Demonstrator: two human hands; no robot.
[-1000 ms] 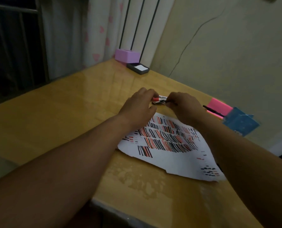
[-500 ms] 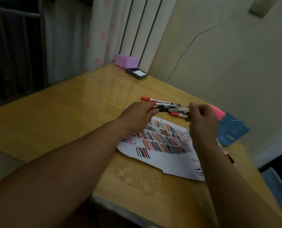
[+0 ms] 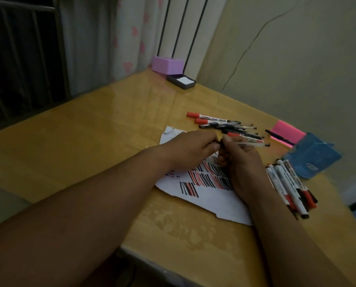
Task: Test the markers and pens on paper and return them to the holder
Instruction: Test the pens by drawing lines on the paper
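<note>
Surface: the yellow wooden surface (image 3: 79, 146) carries everything; a purple box (image 3: 167, 65) stands at its far corner, well apart from the work.
Left hand: the left hand (image 3: 190, 151) has curled fingers and pinches the near end of a thin pen, probably at the cap. Whether it pulls the cap off or pushes it on cannot be told.
Paper: the paper (image 3: 206, 195) lies under both hands, full of red and black test strokes, so it is right where a tip must go.
Loose pile: a loose pile (image 3: 224, 126) of red-capped markers and thin pens lies just behind the hands, within easy reach.
Right hand: the right hand (image 3: 242, 164) is closed round the barrel and holds it level, so the other hand can work on the end.
Thin pen: the thin pen (image 3: 253, 144), clear-bodied, is between the two hands above the paper, its far end pointing right.
White markers: the white markers (image 3: 288, 184) lie side by side beside the right forearm, apart from the pile, likely a separate sorted group.
Pink pad: a pink pad (image 3: 287, 133) lies near the wall.
Holder: the blue holder (image 3: 316, 158) is furthest right, near the white markers. Nothing is seen standing in it, so the return step seems not yet done.
</note>
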